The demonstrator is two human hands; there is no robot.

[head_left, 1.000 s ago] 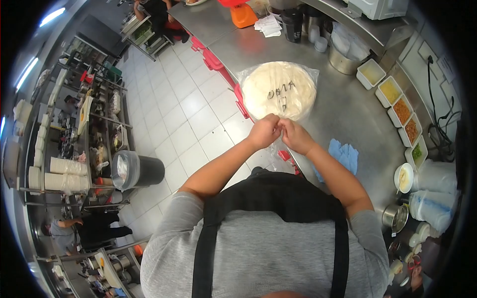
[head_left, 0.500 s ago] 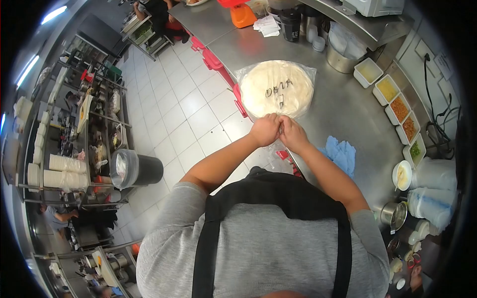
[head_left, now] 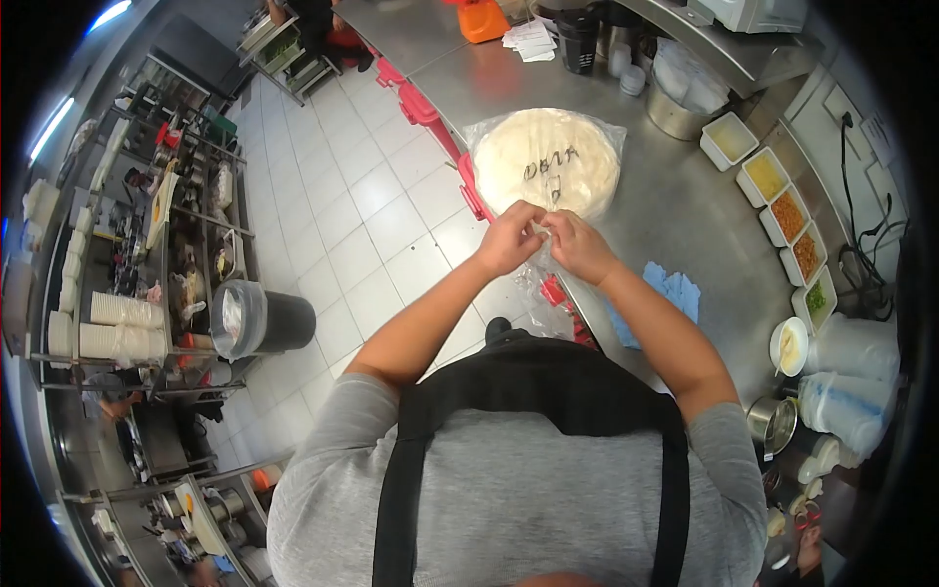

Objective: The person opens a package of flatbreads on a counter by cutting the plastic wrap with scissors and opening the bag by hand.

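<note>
A round, pale, flat stack in a clear plastic bag (head_left: 545,157) lies on the steel counter, with dark handwriting on the bag. My left hand (head_left: 510,239) and my right hand (head_left: 579,245) meet at the bag's near end, fingers closed on the gathered plastic. Loose plastic hangs from there past the counter's edge. What exactly the fingertips pinch is small and partly hidden. A blue cloth (head_left: 669,293) lies on the counter to the right of my right forearm.
White containers of food (head_left: 785,215) line the counter's right side, beside a bowl (head_left: 788,346) and a metal pot (head_left: 675,110). Red handles (head_left: 419,104) run along the left edge. A grey bin (head_left: 262,319) stands on the floor; people work farther off.
Both hands have moved slightly up toward the bag, and their fingertips have come a little apart. More of the loose plastic shows below them.
</note>
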